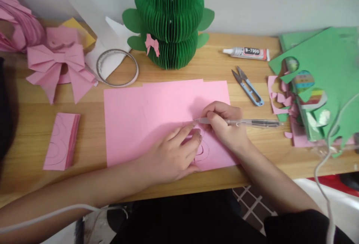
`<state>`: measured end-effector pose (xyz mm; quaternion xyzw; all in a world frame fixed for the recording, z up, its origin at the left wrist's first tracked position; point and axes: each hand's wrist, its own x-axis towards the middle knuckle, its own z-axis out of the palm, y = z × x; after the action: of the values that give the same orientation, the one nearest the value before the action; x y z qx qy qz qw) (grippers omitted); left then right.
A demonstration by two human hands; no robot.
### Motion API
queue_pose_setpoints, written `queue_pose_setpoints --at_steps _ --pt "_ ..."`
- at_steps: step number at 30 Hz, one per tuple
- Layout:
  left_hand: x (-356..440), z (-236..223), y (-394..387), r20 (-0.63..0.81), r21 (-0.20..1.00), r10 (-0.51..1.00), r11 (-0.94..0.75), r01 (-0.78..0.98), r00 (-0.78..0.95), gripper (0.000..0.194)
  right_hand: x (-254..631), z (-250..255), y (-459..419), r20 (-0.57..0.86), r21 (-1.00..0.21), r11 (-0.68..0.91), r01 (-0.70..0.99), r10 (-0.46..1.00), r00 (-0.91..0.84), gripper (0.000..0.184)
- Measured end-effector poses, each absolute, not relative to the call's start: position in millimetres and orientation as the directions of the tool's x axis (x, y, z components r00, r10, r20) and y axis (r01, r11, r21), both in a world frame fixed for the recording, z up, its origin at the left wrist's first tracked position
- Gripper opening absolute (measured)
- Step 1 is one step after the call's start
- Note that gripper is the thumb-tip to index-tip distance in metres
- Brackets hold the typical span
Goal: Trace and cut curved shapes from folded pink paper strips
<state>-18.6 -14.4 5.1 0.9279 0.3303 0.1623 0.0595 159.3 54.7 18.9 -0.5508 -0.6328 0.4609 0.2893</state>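
Note:
Pink paper sheets lie overlapped on the table in front of me. In my right hand is a clear-barrelled pen, held almost level with its tip at the paper, close to my left fingertips. My left hand rests on the pink paper with fingers stretched and slightly bent, pressing it down. Beside its fingers a curved outline shows on the paper, partly hidden by the hand. A folded pink paper stack with drawn curves lies to the left.
A green honeycomb-paper figure with a small pink bow stands at the back. Tape roll and pink paper bow lie left. Glue tube, thread snips, pink scraps and green sheets lie right. A white cable hangs in front.

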Motion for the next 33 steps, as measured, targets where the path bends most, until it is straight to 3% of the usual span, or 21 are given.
queue_pose_setpoints --at_steps 15,33 --pt "-18.9 5.5 -15.4 0.255 0.279 0.640 -0.766 0.579 0.725 0.055 159.3 20.9 55.5 -0.115 -0.879 0.003 0.477 0.969 -0.218 0.016" --pt "-18.7 7.7 -13.4 0.251 0.233 0.637 -0.770 0.593 0.729 0.055 164.1 22.5 52.8 -0.118 -0.870 0.002 0.493 0.970 -0.212 0.017"
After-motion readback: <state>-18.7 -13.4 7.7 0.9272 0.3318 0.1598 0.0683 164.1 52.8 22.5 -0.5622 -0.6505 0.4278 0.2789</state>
